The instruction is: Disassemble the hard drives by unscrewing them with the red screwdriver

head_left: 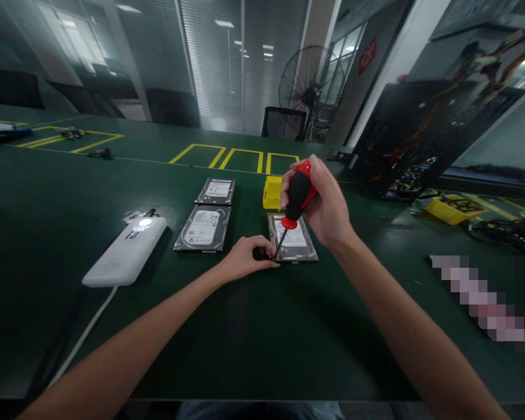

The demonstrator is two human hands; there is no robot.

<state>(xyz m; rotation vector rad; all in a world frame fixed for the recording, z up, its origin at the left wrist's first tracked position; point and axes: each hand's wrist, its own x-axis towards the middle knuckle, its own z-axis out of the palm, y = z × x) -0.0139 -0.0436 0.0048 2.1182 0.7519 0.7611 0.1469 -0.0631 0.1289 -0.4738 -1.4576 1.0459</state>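
Note:
My right hand (326, 201) is wrapped round the red and black handle of a screwdriver (298, 195). Its thin shaft slants down and left, with the tip at the near left corner of a hard drive (297, 244) lying flat on the table. Curled at that same corner, my left hand (249, 256) has thumb and fingers pinched on the drive, right beside the screwdriver tip. Whether a screw sits under the tip is too small to tell. Left of my hands lie two more hard drives, a larger-looking near one (202, 227) and one behind it (217, 190).
Behind the held drive stands a yellow plastic bin (272, 192). A white power bank (126, 251) with a cable lies at left. To the right are an open computer case (420, 134), a yellow tray (452, 210) with parts, and loose cables (507, 236). Yellow tape outlines (219, 156) mark the green table.

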